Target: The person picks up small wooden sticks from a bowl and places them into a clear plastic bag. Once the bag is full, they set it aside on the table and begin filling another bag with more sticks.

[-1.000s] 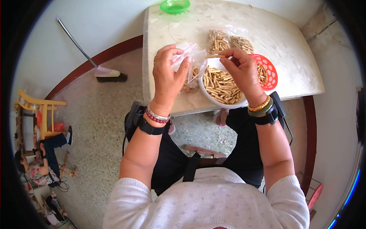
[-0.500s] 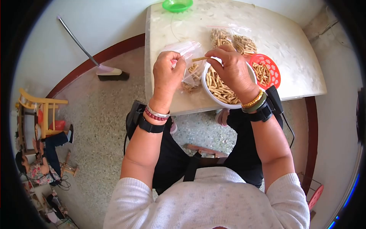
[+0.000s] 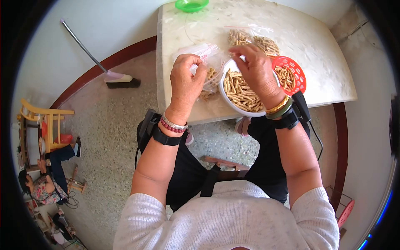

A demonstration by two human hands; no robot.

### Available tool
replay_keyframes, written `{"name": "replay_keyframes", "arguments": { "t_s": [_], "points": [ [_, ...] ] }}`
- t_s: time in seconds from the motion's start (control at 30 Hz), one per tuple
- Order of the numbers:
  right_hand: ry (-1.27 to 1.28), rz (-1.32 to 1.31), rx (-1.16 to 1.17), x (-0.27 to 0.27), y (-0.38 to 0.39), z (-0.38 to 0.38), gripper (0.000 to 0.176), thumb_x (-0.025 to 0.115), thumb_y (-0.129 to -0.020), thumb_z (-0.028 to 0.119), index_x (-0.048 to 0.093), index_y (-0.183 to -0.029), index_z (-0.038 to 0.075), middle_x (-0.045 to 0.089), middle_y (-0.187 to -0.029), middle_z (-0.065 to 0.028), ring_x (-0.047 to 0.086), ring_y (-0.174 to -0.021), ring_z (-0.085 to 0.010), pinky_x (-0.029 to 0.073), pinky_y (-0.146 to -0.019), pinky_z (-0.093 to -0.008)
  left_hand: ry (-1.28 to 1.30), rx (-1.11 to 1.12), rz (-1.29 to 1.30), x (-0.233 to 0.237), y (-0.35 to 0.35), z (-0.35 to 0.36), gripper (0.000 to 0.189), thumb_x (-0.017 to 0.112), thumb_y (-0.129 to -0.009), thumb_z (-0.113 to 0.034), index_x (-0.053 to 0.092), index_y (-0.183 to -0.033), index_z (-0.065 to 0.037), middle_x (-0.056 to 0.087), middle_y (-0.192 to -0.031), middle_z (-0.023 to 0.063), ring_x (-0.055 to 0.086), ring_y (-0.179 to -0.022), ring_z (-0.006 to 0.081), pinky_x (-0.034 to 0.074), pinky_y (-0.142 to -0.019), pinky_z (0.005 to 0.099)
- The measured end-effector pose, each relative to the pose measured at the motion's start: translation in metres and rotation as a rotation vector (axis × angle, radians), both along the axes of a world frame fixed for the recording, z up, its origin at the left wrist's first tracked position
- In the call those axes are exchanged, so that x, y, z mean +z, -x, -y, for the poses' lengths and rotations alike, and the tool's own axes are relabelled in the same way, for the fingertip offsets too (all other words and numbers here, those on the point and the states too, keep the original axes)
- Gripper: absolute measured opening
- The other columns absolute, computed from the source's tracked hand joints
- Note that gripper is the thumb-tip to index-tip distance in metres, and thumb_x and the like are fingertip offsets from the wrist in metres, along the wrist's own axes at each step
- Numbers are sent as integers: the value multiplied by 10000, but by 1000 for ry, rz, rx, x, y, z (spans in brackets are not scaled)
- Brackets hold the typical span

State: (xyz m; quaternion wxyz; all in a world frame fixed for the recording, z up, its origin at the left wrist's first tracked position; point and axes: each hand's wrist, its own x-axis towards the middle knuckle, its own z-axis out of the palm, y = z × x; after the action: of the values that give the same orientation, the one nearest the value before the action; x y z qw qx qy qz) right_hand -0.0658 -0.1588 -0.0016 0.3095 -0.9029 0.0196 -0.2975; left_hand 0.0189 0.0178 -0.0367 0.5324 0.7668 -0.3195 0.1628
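My left hand [image 3: 187,79] pinches the edge of a clear plastic bag [image 3: 210,54], with some short tan sticks in its lower part. My right hand [image 3: 256,68] is over the upper part of a white bowl [image 3: 223,95] heaped with tan sticks [image 3: 241,93]. Its thumb and fingers are apart, and no stick shows between them. Beyond the right hand lie two filled clear bags, one on the left [image 3: 239,37] and one on the right [image 3: 266,45]. A red perforated basket [image 3: 301,77] holding more sticks touches the bowl's right side.
A green dish [image 3: 191,5] is at the table's [image 3: 316,46] far left edge. On the floor to the left are a broom [image 3: 121,79] and a wooden chair [image 3: 50,110]. Another person [image 3: 48,187] sits at the far left.
The stick that was in my right hand is gone from its fingers. That hand has moved slightly up and its fingers have opened. My left hand has barely shifted.
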Motion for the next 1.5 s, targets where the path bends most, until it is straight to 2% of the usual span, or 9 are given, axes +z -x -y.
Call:
{"name": "replay_keyframes", "arguments": {
  "t_s": [0.2,0.27,0.4,0.47,0.8,1.0,1.17,1.33,1.5],
  "points": [
    [153,-290,-45,-29,11,51,136,613,-835,107,692,-934,57,679,-843,-152,659,-789,-324,525,-727,-410,-37,-70,-327,7,9,-1,90,647,-839,-87,609,-814,-9,627,-683,76,581,-582,137,474,-551,284],
    [167,-379,-6,-43,17,55,124,640,-824,94,694,-929,57,663,-787,-133,646,-733,-275,514,-696,-356,7,-123,-301,4,12,3,37,620,-878,-49,623,-868,-14,556,-634,-53,461,-569,-1,377,-522,182],
    [237,-444,135,-58,22,54,120,647,-816,92,701,-921,72,669,-800,-117,650,-754,-277,514,-714,-361,57,-196,-362,6,16,6,32,612,-881,-33,612,-908,-17,558,-629,-48,451,-556,1,370,-517,181],
    [221,-430,154,-57,23,43,120,649,-813,95,702,-918,74,668,-806,-116,648,-757,-286,512,-718,-369,91,-145,-332,9,18,6,63,626,-857,-34,604,-914,-18,552,-559,12,485,-495,59,409,-500,240],
    [170,-446,356,-51,16,17,94,635,-803,106,690,-879,100,659,-837,-97,629,-793,-307,488,-745,-394,93,-153,-315,8,19,7,119,635,-848,-20,614,-964,-18,516,-549,-6,448,-497,50,393,-493,239],
    [356,-515,148,-66,23,43,50,654,-791,127,676,-812,87,645,-791,-103,622,-751,-299,488,-708,-393,99,-169,-296,9,18,6,120,637,-848,-23,611,-966,-17,515,-546,5,451,-498,64,398,-498,248],
    [190,-726,159,-33,39,58,154,685,-776,215,680,-813,66,644,-734,-107,626,-708,-264,485,-649,-395,74,-169,-285,8,17,5,120,638,-853,-30,612,-969,-17,520,-547,11,451,-493,69,400,-500,251],
    [418,-922,177,-43,47,48,234,696,-771,293,688,-788,60,654,-754,-129,626,-722,-304,486,-655,-417,69,-169,-275,9,19,8,125,636,-856,-34,614,-978,-18,530,-553,14,461,-492,71,396,-499,247],
    [370,-787,94,-49,40,45,183,673,-788,265,712,-808,87,665,-758,-149,647,-773,-334,508,-703,-431,30,-183,-301,9,21,6,141,601,-892,-15,621,-1032,-10,565,-646,-35,452,-590,5,360,-541,183]
  ]
}}
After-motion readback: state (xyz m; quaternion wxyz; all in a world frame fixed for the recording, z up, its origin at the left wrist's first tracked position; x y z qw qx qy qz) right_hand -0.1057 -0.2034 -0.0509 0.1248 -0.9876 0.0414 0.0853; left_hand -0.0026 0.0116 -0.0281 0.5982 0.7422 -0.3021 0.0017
